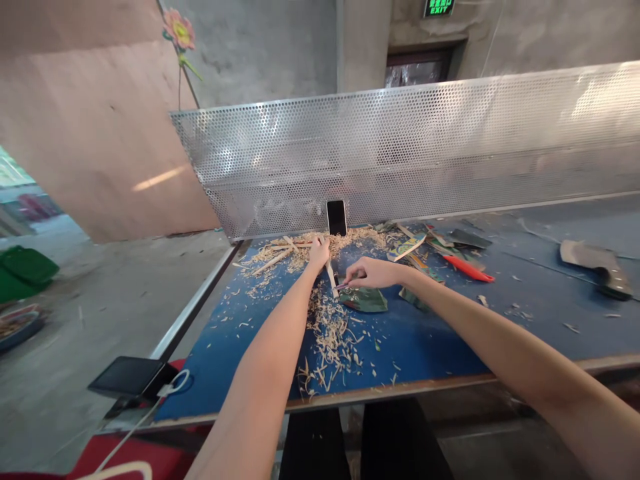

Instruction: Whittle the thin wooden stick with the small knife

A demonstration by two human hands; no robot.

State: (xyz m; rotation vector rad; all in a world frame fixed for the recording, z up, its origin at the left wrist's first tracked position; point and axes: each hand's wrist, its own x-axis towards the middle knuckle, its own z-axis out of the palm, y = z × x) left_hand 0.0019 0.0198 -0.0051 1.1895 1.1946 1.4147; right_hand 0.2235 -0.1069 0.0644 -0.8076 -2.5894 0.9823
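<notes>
My left hand (319, 253) is closed around the upper end of a pale wooden stick (332, 279), which slants down over the blue tabletop (420, 347). To its right, my right hand (364, 273) pinches a thin tool (343, 287) whose tip touches or nearly touches the stick's lower end. The tool is too small to name. Beneath my right hand lies a dark green piece of sheet (367, 300). Curled wood shavings (334, 337) spread below the stick toward the table's front edge.
A phone (337, 217) leans on the perforated metal screen (300, 160) at the back. A red-handled tool (467, 268) and a colourful wrapped piece (407, 247) lie right of my hands. Farther right is a bent dark sheet (595, 267). A black tablet (127, 377) with a cable sits front left.
</notes>
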